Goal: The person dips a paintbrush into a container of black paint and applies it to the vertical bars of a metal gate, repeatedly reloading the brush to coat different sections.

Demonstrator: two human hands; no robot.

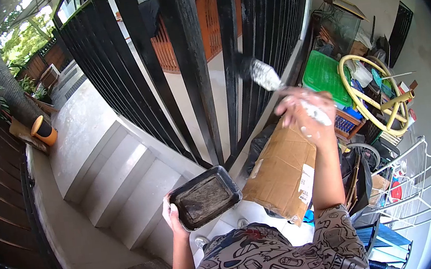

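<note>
My right hand (308,110), smeared with white paint, is closed around the handle of a paintbrush (264,74). Its metal band is spattered white, and the dark bristles point up and left, overlapping the black bars of the railing (230,53) in this view. Motion blurs the hand and brush slightly. Lower down, my left hand (174,218) grips the left side of a black rectangular tray (205,197), its thumb at the rim. A brownish, stained bottom shows inside the tray, which is held in front of my body.
Grey steps (119,172) descend at the left. A flattened cardboard box (283,172) stands beneath my right forearm. Stored clutter crowds the right: a green lid (323,77), a coiled yellow hose (353,111) and a white wire rack (413,186). A person (149,9) is partly visible behind the railing.
</note>
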